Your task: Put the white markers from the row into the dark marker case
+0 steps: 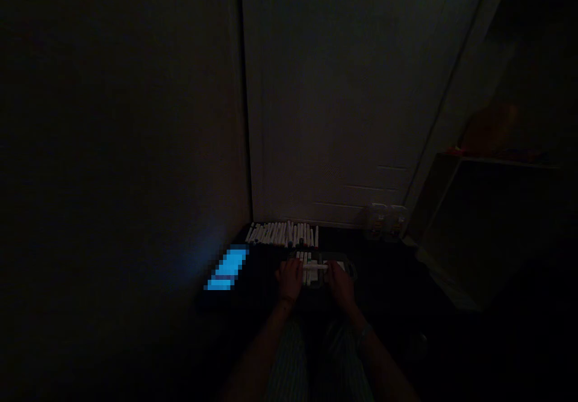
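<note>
Though dimly lit, grasped at either end by fingers of left hand (289, 278) and right hand (339, 281): one white marker (315, 266), above marker tray (321, 277).

Marker row (279, 234) behind case (353, 272); screen (228, 268) left; packs (378, 224) behind, right; held marker (315, 266) over case.

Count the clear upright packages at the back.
2: the left package stands to the right of the row of white markers; the right package stands just beside it. Darkness may hide others.
</note>
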`<state>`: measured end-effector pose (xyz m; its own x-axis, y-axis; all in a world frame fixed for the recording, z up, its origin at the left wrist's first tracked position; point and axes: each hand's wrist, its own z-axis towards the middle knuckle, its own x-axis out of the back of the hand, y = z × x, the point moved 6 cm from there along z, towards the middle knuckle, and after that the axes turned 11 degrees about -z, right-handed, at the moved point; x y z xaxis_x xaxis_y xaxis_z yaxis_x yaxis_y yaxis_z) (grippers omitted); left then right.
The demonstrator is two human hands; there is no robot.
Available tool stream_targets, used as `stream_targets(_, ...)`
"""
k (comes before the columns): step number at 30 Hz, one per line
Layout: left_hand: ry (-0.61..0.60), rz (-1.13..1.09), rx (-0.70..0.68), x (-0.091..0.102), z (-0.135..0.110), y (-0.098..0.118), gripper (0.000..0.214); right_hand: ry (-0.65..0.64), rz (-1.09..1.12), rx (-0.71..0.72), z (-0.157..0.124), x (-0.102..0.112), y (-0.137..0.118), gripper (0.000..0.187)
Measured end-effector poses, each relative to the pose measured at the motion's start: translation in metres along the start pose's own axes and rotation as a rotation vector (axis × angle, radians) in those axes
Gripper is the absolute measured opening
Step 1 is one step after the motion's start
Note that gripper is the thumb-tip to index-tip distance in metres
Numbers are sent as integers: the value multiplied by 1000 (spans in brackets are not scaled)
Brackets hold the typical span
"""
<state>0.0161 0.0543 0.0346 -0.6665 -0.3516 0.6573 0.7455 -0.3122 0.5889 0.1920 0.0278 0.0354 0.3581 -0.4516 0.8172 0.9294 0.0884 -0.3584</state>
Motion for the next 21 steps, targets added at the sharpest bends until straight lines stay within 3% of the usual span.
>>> stream_targets(21, -39, 14, 6, 2, 1, 3, 29, -4, -19, -9, 0, 6, -1, 35)
